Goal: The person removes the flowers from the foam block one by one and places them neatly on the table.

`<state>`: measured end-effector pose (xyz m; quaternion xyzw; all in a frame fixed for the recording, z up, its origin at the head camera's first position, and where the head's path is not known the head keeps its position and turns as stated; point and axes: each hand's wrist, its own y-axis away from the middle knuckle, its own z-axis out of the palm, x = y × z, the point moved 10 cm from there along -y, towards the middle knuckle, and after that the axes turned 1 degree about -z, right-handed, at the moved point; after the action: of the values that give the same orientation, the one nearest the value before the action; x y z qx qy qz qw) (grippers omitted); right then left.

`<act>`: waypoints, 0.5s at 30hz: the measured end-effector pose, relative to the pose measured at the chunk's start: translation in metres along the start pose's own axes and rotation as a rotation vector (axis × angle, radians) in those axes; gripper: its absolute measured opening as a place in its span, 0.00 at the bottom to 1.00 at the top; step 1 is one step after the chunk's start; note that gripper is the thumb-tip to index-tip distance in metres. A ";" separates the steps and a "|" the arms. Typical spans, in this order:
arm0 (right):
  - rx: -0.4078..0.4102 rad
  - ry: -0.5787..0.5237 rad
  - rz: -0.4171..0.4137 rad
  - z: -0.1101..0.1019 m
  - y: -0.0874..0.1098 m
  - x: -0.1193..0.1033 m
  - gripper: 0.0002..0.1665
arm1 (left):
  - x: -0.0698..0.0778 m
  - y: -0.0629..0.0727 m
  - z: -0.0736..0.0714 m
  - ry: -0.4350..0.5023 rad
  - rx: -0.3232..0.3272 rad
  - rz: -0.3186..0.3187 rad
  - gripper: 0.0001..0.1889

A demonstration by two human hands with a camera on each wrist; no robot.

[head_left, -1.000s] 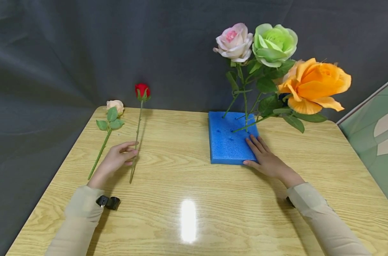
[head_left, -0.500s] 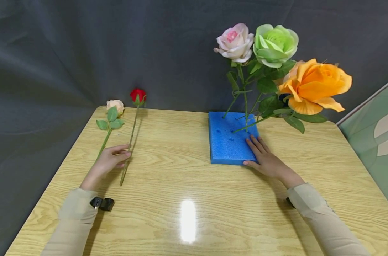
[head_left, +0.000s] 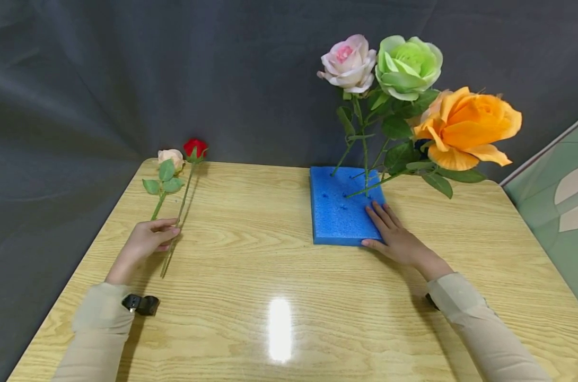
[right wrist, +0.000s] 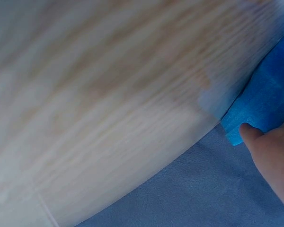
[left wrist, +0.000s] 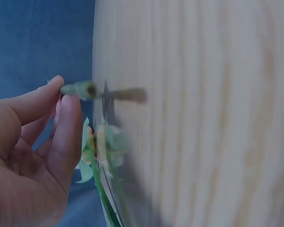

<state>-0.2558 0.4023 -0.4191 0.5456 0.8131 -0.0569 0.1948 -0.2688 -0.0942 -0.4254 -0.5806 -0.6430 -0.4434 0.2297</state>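
Note:
My left hand [head_left: 143, 241] pinches the thin stem of a red rose [head_left: 195, 149] between thumb and fingers, slightly above the table. In the left wrist view the cut end of that stem [left wrist: 85, 90] pokes out past the fingertips. Beside it lies a pale peach rose [head_left: 171, 159] with green leaves, its lower stem hidden behind my hand. At the right, my right hand [head_left: 399, 241] rests with spread, straight fingers on the right front corner of a blue foam block [head_left: 336, 223]. The right wrist view shows the thumb against the block's edge [right wrist: 234, 135].
Stems of a pink-white rose [head_left: 350, 63], a green rose [head_left: 408, 66] and an orange rose [head_left: 467, 127] stand in the foam, the orange one leaning right. A dark curtain [head_left: 251, 79] hangs behind the wooden table [head_left: 251, 276]. A green panel [head_left: 566, 212] stands at right.
My left hand has carried the red rose leftward and a little toward me, close to the peach rose. The right hand and the foam block have stayed in place.

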 end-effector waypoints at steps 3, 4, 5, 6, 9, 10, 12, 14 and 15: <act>0.003 0.004 -0.001 0.000 0.000 0.000 0.50 | -0.002 0.000 -0.003 -0.013 0.007 -0.008 0.28; 0.005 0.005 -0.002 0.000 0.000 -0.001 0.50 | -0.003 0.000 -0.004 -0.015 0.007 -0.011 0.28; 0.006 0.005 -0.003 0.000 0.000 -0.001 0.50 | -0.004 0.000 -0.005 -0.016 0.008 -0.015 0.28; 0.008 0.008 -0.002 -0.001 -0.001 -0.001 0.50 | -0.005 0.000 -0.005 -0.017 0.009 -0.020 0.28; 0.011 0.007 -0.005 -0.001 -0.001 -0.001 0.50 | -0.008 -0.002 -0.007 -0.005 0.011 -0.033 0.28; 0.012 0.007 -0.005 -0.001 -0.001 -0.001 0.50 | -0.008 -0.002 -0.007 0.000 0.011 -0.036 0.28; 0.013 0.007 -0.005 -0.001 -0.001 0.000 0.50 | -0.009 -0.003 -0.008 0.011 0.010 -0.040 0.28; 0.013 0.008 -0.005 -0.001 -0.001 0.000 0.50 | -0.009 -0.003 -0.008 0.021 0.009 -0.044 0.28; 0.012 0.008 -0.004 -0.001 -0.001 0.000 0.50 | -0.010 -0.004 -0.009 0.025 0.009 -0.047 0.28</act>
<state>-0.2568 0.4020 -0.4184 0.5453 0.8146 -0.0603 0.1882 -0.2722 -0.1065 -0.4305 -0.5587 -0.6555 -0.4531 0.2298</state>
